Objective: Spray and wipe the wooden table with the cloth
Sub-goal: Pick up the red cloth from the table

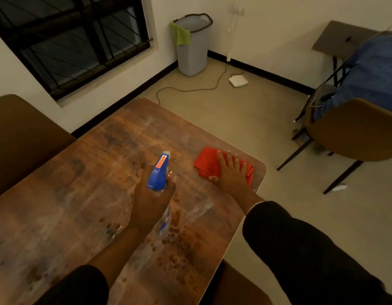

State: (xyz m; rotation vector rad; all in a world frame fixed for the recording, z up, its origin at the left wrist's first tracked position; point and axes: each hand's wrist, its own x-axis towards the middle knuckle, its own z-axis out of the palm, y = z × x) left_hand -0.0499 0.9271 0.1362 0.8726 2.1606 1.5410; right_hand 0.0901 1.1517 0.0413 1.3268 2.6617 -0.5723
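Note:
The wooden table [102,172] fills the lower left, its top streaked and spotted with wet marks. My left hand [151,199] grips a clear spray bottle [160,175] with a blue trigger head, held above the table's middle with the nozzle pointing away from me. A folded red cloth [207,164] lies near the table's right corner. My right hand [231,172] rests flat on the cloth with fingers straight and spread.
Brown chairs stand at the left [21,137], at the right [355,130] and just below the table's near edge. A grey bin [193,51] with a green rag stands in the far corner. A cable and a white device [238,80] lie on the floor.

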